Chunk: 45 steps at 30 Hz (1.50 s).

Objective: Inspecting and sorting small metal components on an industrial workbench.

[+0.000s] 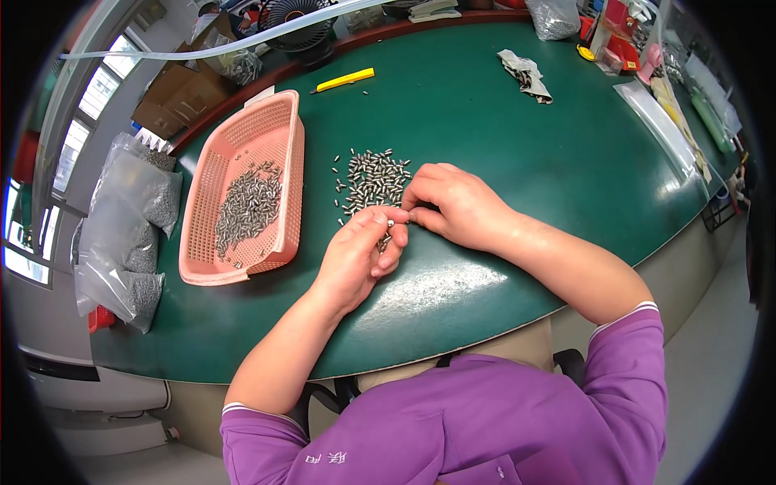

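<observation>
My left hand [354,252] is curled, palm up, around several small metal cylinders, one of them showing shiny near the thumb tip. Right beside its fingertips, my right hand [465,206] has its thumb and forefinger bent into a pinch; whatever lies between them is too small to make out. Just beyond both hands a loose pile of small silvery metal cylinders [373,176] is spread on the green table [453,105]. To the left stands a pink plastic basket [292,162], with many more of these cylinders [250,206] heaped on its bottom.
A yellow utility knife [345,80] lies at the back, and a crumpled cloth [525,75] at the back right. Clear bags of metal parts [144,299] line the left edge. A black fan [299,28] and cardboard box [179,95] stand behind. Plastic sleeves [659,129] lie at right.
</observation>
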Each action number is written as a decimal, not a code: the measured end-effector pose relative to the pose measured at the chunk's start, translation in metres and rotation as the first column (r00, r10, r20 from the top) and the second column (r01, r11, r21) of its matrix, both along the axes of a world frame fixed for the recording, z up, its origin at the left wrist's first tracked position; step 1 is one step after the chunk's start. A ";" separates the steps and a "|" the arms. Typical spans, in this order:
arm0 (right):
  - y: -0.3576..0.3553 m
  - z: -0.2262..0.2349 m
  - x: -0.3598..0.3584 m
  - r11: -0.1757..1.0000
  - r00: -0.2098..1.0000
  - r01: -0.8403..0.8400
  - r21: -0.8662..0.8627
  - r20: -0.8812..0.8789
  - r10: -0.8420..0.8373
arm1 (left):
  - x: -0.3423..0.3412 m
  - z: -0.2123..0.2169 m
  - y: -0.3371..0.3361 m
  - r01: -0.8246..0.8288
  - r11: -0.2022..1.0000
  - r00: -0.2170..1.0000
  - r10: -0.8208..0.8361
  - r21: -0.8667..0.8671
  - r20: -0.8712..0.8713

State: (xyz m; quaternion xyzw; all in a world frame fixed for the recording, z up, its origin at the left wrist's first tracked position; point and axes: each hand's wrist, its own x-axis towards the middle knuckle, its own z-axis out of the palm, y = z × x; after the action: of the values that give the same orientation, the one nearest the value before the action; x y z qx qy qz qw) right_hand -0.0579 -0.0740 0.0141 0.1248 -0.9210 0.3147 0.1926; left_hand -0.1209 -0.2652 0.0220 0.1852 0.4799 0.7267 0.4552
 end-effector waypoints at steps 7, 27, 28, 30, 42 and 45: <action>-0.001 0.003 0.003 0.999 0.998 -0.047 -0.015 0.032 0.048 | -0.001 -0.002 0.000 -0.099 0.994 0.992 0.094 0.051 0.088; -0.004 0.015 0.005 0.975 0.973 -0.182 -0.126 -0.163 0.161 | 0.006 0.005 0.002 0.026 0.999 0.997 -0.030 -0.048 -0.068; -0.004 0.014 0.005 0.954 0.972 -0.213 -0.212 -0.141 0.186 | 0.006 0.006 0.002 0.022 0.999 0.997 -0.025 -0.050 -0.073; -0.004 0.010 0.003 0.923 0.969 -0.243 -0.299 -0.122 0.216 | 0.004 0.001 0.000 0.032 0.999 0.996 -0.034 -0.034 -0.084; 0.003 -0.004 0.001 1.000 0.996 -0.008 0.024 -0.084 0.010 | 0.001 0.000 -0.001 0.020 0.999 0.998 -0.018 0.025 -0.061; 0.003 0.000 0.001 1.000 0.999 0.029 0.005 -0.033 -0.029 | 0.001 0.000 -0.001 -0.039 0.998 0.998 0.041 0.048 -0.044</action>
State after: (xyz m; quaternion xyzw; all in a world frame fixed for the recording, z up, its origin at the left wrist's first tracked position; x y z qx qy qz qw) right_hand -0.0571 -0.0715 0.0144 0.1173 -0.9203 0.3072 0.2121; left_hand -0.1201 -0.2659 0.0219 0.2026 0.4763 0.7424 0.4253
